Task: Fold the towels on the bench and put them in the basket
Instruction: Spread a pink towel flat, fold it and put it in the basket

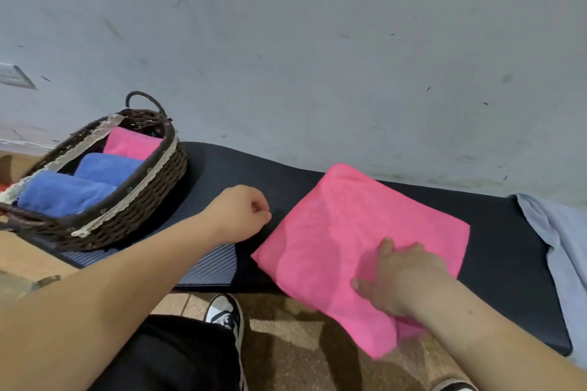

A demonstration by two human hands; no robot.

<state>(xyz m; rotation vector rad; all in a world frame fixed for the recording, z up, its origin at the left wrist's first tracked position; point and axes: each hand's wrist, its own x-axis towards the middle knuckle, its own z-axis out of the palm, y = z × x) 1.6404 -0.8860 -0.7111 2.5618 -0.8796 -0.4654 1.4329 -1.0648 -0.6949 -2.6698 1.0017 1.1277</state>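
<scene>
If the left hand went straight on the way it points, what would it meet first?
Probably the pink towel: the left hand points across bare black bench toward the towel's left edge, with nothing between.

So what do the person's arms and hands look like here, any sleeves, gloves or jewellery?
Both are bare: the left hand and right hand wear no gloves, and no rings show. The left forearm and right forearm show no sleeve up to the frame edge, and no watch or band at either wrist.
</scene>
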